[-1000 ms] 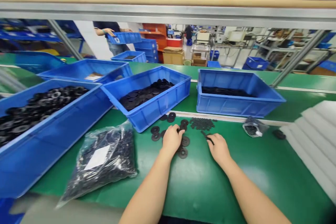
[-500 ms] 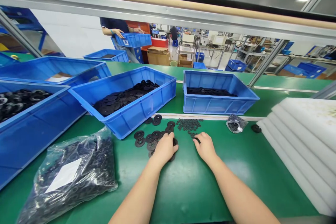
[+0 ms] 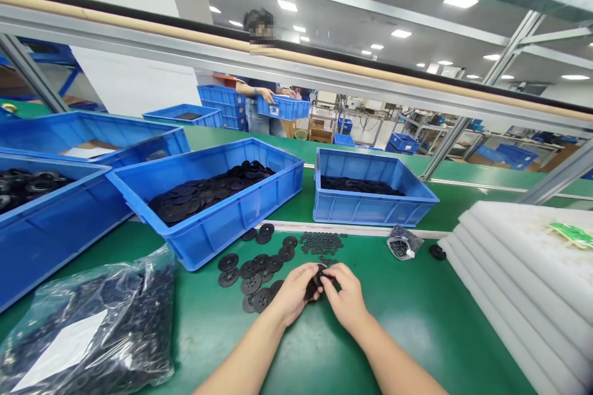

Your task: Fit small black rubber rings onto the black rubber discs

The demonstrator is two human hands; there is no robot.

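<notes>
My left hand (image 3: 293, 294) is closed around a black disc (image 3: 312, 289), held up over the green table. My right hand (image 3: 346, 297) meets it there, its thumb and fingers pinched together at the disc's edge. Whatever sits between those right fingertips is hidden. Left of my hands lie several loose black discs (image 3: 251, 284) with holes in them, some overlapping. Just beyond my hands is a spread of small black ring-like parts (image 3: 319, 242), with a few strays nearer my fingers.
Blue bins hold black discs (image 3: 217, 188), more discs (image 3: 361, 185) and black rings (image 3: 32, 184). A clear bag of black parts (image 3: 115, 321) lies left, a small bag (image 3: 403, 242) right, beside stacked white foam sheets (image 3: 514, 284). Behind the frame, a person carries a blue bin (image 3: 285, 107).
My left hand has picked a disc from the loose ones and moved right. My right hand has left the small parts and come to the disc. The view has tilted up.
</notes>
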